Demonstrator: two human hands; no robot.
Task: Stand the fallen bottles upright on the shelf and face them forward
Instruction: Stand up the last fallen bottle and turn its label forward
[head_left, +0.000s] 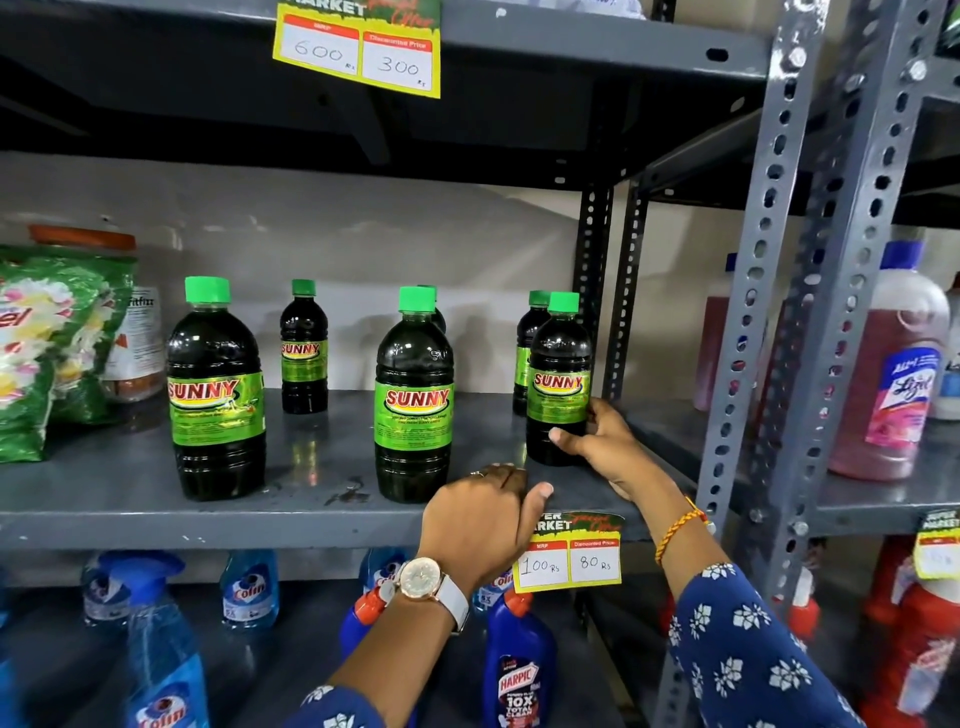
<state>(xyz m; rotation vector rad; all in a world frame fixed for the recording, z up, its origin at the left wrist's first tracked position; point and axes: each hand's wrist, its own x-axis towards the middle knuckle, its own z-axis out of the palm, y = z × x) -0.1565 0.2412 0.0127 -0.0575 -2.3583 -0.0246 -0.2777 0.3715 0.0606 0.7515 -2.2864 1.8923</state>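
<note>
Several dark bottles with green caps and green "SUNNY" labels stand upright on the grey shelf (156, 488). A large bottle (215, 389) is at the left front and another large bottle (414, 400) stands at the middle front. A small bottle (304, 348) is further back. At the right, my right hand (602, 441) grips the lower part of a small bottle (558, 379), label facing forward, with one more small bottle (530, 338) behind it. My left hand (483, 519) rests on the shelf's front edge, fingers curled, holding nothing.
Green detergent bags (47, 343) and a jar fill the shelf's left end. A yellow price tag (569, 556) hangs on the shelf edge. Blue spray bottles (249, 592) and a Harpic bottle (519, 670) stand below. A perforated steel upright (763, 291) and pink Lizol bottles (893, 374) are to the right.
</note>
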